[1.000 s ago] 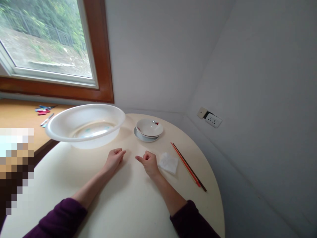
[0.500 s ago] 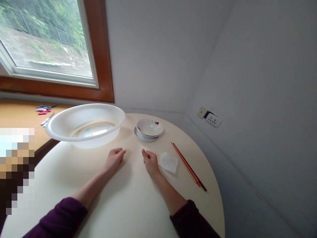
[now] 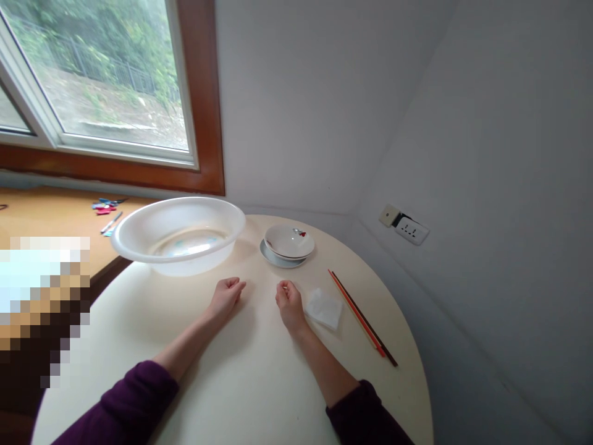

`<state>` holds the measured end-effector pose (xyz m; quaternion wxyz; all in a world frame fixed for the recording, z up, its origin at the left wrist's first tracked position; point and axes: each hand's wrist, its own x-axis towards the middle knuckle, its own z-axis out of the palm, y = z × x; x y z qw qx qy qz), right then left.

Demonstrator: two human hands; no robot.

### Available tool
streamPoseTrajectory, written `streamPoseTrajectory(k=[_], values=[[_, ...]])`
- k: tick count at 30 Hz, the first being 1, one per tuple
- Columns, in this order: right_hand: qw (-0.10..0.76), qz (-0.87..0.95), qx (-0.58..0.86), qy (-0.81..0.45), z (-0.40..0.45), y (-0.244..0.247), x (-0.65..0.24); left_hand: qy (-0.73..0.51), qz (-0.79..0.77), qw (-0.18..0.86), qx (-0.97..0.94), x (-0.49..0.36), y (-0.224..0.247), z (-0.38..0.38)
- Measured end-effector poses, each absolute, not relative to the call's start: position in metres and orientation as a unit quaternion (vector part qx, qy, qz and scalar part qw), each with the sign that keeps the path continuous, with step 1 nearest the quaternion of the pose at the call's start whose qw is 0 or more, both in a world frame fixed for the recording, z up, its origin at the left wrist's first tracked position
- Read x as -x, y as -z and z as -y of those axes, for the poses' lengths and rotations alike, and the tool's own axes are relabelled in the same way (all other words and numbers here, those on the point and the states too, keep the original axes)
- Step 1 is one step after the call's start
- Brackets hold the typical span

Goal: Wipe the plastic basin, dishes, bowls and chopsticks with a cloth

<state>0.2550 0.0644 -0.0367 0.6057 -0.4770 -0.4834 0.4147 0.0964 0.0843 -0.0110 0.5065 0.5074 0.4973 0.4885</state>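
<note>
My left hand [image 3: 227,295] is closed in a loose fist above the white table, in front of the large translucent plastic basin [image 3: 204,267]. My right hand [image 3: 290,303] is also closed, its fingers curled in, with no object showing in either one. Just right of it lies a folded white tissue [image 3: 325,310], close to the wrist. Beyond the right hand, white bowls [image 3: 288,243] with a red floral mark sit on a pale saucer [image 3: 278,262]. Several thin sticks like chopsticks [image 3: 357,312], red, brown and yellowish, lie side by side farther right.
The round white table [image 3: 231,395] borders a grey wall with a socket [image 3: 411,230] on the right. At the left, a wooden desk [image 3: 50,213] under the window holds scissors, a pen [image 3: 111,222] and small colourful pieces. A blurred-out patch covers the left edge.
The view has turned slightly left, so everything sits farther right. My right thumb, raised before, is now tucked closer to the curled fingers. The left hand keeps its fist.
</note>
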Motion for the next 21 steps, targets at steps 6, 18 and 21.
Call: streamPoseTrajectory(k=[6, 18, 21], values=[[0.608, 0.483, 0.484, -0.402, -0.0637, 0.0374, -0.2554, -0.491, -0.495, 0.505, -0.509, -0.0967, 0.0104, -0.0837], [0.607, 0.497, 0.496, -0.372, -0.0623, 0.0358, -0.2572, -0.494, -0.494, 0.503, -0.509, -0.0975, 0.0112, -0.0847], [0.603, 0.492, 0.506, -0.373, -0.0618, 0.0334, -0.2565, -0.494, -0.493, 0.503, -0.51, -0.0971, 0.0117, -0.0847]])
